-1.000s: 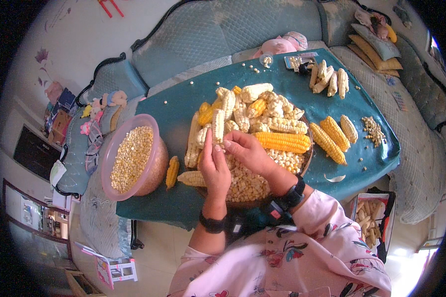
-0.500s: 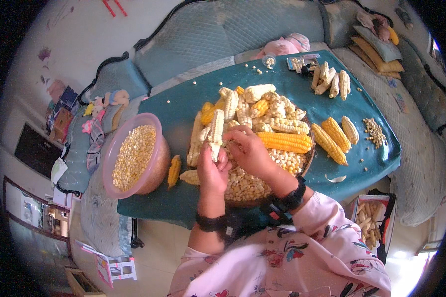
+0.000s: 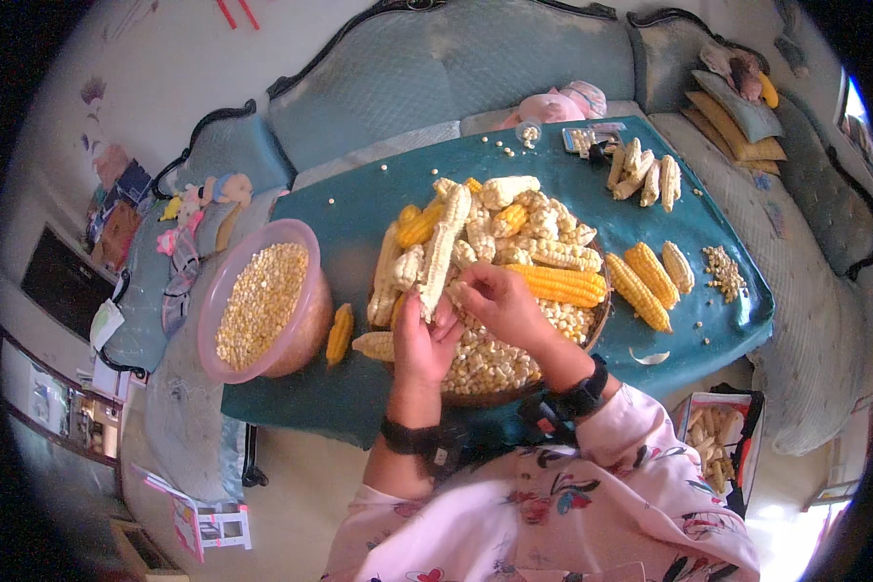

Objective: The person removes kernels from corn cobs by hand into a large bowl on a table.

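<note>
My left hand is closed around the lower end of a pale, partly shelled corn cob, which stands tilted up and away from me. Just right of the cob, my right hand has its fingers curled in a pinch; whatever they may hold is hidden. Both hands are over a round basket heaped with white and yellow corn cobs. Loose kernels fill its near side. A bright yellow cob lies beside my right hand.
A pink bowl of kernels stands left on the green-covered table, near a small yellow cob. Rightward lie several cobs, a kernel pile and bare cobs. A box of cobs is below right; sofas surround the table.
The cob in my left hand has turned, so a longer, stripped side shows and its tip reaches higher. My right hand has shifted slightly right, away from the cob.
</note>
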The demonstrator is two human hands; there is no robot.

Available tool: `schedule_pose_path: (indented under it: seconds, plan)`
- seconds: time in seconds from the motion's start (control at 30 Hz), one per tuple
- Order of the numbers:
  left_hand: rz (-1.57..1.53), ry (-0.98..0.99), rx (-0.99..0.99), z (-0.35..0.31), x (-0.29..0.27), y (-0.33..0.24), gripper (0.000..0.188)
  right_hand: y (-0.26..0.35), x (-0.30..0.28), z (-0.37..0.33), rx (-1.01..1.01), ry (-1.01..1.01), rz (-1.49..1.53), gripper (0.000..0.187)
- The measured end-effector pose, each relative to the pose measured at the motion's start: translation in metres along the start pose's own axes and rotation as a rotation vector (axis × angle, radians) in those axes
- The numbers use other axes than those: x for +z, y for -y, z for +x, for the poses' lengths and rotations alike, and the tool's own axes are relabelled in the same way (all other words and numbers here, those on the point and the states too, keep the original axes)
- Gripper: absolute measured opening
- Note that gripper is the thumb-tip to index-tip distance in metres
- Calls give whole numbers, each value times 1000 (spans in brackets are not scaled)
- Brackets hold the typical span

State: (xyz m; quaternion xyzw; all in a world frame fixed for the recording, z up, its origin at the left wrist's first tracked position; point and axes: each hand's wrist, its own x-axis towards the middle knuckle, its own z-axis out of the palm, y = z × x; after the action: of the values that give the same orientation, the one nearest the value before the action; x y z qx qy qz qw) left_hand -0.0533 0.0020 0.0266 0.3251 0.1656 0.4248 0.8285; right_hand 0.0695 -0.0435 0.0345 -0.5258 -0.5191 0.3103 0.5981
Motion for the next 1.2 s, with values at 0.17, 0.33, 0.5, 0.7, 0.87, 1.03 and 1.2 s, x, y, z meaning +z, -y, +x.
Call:
schedule_pose_path:
  seconds: [0.17, 0.33, 0.5, 0.7, 0.87, 1.03, 1.2]
  plan:
    - [-110, 9, -87, -5, 9, -5, 31, 6, -5, -3, -316, -160, -437, 22]
    - [-33, 175, -19, -6, -4, -4, 30, 11, -8, -9, -341, -123, -501, 17]
    - [698, -221, 377, -10, 13, 11, 37, 6, -8, -10, -50, 97, -57, 22]
    - [887, -111, 375, -20, 24, 11, 40, 7, -11, -12, 78, 191, 172, 26]
    - [701, -150, 303, -17, 23, 13, 41, 7, -14, -15, 219, 203, 291, 18]
    - [545, -166, 159, -16, 17, 12, 42, -17, -12, -12, -150, -90, -24, 13]
    - [867, -136, 381, -19, 25, 12, 44, 8, -15, -23, -96, 57, 56, 15]
